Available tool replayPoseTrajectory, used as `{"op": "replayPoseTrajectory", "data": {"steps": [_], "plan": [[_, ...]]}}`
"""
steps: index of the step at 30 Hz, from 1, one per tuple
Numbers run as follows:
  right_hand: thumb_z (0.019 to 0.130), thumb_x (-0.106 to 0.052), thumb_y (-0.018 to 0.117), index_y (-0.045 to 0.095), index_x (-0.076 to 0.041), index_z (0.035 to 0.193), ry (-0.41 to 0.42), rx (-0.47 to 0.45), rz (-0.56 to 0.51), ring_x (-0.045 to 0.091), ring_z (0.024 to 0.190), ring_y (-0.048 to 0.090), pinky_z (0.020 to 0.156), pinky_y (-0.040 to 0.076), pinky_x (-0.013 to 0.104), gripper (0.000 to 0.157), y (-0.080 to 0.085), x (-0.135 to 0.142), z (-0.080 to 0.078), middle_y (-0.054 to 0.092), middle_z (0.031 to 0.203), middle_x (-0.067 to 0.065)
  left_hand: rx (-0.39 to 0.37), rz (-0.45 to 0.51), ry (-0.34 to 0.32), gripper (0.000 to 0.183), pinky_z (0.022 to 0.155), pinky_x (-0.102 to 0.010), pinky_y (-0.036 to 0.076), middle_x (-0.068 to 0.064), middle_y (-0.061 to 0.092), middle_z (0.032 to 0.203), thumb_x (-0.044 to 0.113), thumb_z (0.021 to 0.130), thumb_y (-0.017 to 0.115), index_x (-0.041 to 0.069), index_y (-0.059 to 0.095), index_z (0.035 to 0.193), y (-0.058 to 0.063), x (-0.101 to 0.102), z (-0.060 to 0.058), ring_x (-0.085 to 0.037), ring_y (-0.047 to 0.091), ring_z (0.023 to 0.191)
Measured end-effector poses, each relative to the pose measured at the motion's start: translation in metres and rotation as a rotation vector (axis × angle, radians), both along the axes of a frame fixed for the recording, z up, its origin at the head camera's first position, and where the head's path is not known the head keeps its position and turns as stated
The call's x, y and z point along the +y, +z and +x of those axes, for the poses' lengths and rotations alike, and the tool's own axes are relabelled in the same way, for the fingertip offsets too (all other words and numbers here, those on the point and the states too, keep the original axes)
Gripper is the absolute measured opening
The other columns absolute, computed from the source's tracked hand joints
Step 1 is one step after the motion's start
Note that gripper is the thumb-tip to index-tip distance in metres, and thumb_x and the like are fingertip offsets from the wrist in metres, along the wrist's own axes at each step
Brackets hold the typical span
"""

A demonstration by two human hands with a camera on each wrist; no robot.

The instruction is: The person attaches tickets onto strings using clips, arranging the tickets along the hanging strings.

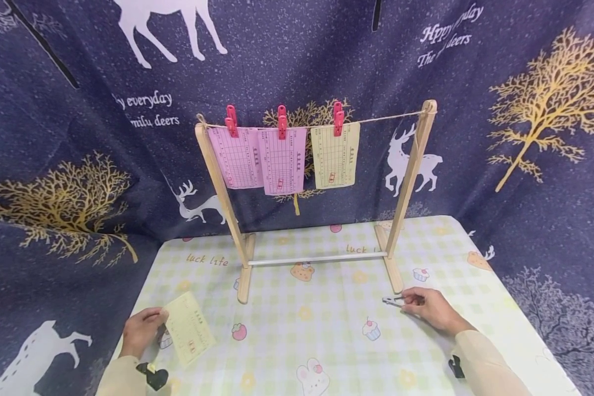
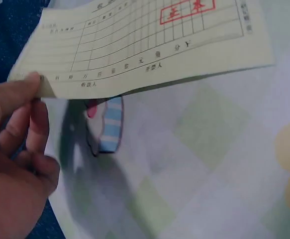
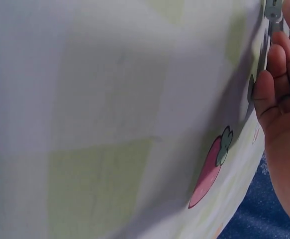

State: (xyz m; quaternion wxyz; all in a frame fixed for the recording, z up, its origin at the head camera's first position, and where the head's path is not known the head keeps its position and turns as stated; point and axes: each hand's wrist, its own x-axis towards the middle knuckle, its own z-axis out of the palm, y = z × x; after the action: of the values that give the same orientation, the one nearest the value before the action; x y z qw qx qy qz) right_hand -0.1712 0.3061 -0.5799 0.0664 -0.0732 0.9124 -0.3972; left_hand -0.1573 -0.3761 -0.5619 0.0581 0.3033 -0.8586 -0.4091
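Observation:
At the table's left side my left hand (image 1: 141,331) pinches a pale yellow printed form (image 1: 190,328) by its edge, thumb on top. In the left wrist view the form (image 2: 149,45) is held above the cloth, with a red stamp near its far end. My right hand (image 1: 432,309), low over the right side, pinches a grey clothespin (image 1: 392,301) between thumb and fingers. Only part of that clothespin (image 3: 274,11) shows in the right wrist view. On the string (image 1: 388,117) hang two pink forms (image 1: 283,162) and one yellow form (image 1: 334,157), under red clothespins (image 1: 282,124).
A wooden stand with a left post (image 1: 223,190), a right post (image 1: 411,179) and a white crossbar (image 1: 317,259) rises at the table's back. The string's right stretch carries no form. Checked cloth (image 1: 307,335) covers the table; a dark deer-print curtain (image 1: 297,55) hangs behind.

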Motion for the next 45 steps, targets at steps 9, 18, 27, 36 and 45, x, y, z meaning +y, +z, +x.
{"op": "replayPoseTrajectory", "data": {"steps": [9, 18, 27, 36, 45], "plan": [[0.079, -0.010, 0.083, 0.068, 0.006, 0.111, 0.055, 0.036, 0.049, 0.008, 0.073, 0.051, 0.065, 0.048, 0.025, 0.038, 0.003, -0.001, -0.001, 0.061, 0.085, -0.002, 0.085, -0.001, -0.205, 0.033, 0.077, -0.047, 0.052, -0.022, 0.070, 0.102, 0.017, 0.094, 0.068, -0.010, 0.064, 0.113, 0.013, 0.008, -0.007, -0.034, 0.067, 0.094], [0.079, -0.008, 0.082, 0.070, 0.003, 0.106, 0.085, 0.043, 0.071, 0.006, 0.072, 0.051, 0.064, 0.047, 0.025, 0.031, 0.002, 0.002, -0.004, 0.059, 0.082, -0.004, 0.155, -0.022, -0.309, 0.040, 0.070, -0.048, 0.052, -0.010, 0.073, 0.095, 0.030, 0.091, 0.074, -0.005, 0.069, 0.110, 0.031, 0.015, -0.021, -0.012, 0.066, 0.084], [0.083, -0.013, 0.080, 0.069, 0.002, 0.110, 0.082, -0.003, -0.031, 0.013, 0.081, 0.059, 0.070, 0.053, 0.026, 0.032, 0.015, 0.007, -0.002, 0.064, 0.092, 0.002, 0.146, -0.052, -0.400, 0.038, 0.078, -0.026, 0.050, -0.019, 0.072, 0.106, 0.025, 0.095, 0.071, -0.007, 0.068, 0.116, 0.059, 0.034, -0.026, -0.016, 0.066, 0.093], [0.085, -0.012, 0.078, 0.069, 0.000, 0.108, 0.123, 0.172, -0.013, 0.010, 0.086, 0.061, 0.073, 0.056, 0.030, 0.027, 0.034, 0.010, -0.006, 0.068, 0.099, 0.004, 0.180, -0.034, -0.499, 0.035, 0.080, -0.027, 0.049, -0.017, 0.073, 0.108, 0.026, 0.096, 0.070, -0.003, 0.070, 0.115, 0.086, 0.056, -0.037, -0.017, 0.065, 0.097], [0.084, -0.006, 0.078, 0.068, -0.001, 0.102, 0.083, 0.216, -0.038, 0.006, 0.078, 0.059, 0.068, 0.052, 0.028, 0.021, 0.060, 0.005, -0.017, 0.066, 0.087, -0.001, 0.259, -0.004, -0.548, 0.032, 0.080, -0.017, 0.048, -0.016, 0.072, 0.113, 0.025, 0.094, 0.072, -0.001, 0.072, 0.112, 0.102, 0.074, -0.048, -0.009, 0.064, 0.100]]}}
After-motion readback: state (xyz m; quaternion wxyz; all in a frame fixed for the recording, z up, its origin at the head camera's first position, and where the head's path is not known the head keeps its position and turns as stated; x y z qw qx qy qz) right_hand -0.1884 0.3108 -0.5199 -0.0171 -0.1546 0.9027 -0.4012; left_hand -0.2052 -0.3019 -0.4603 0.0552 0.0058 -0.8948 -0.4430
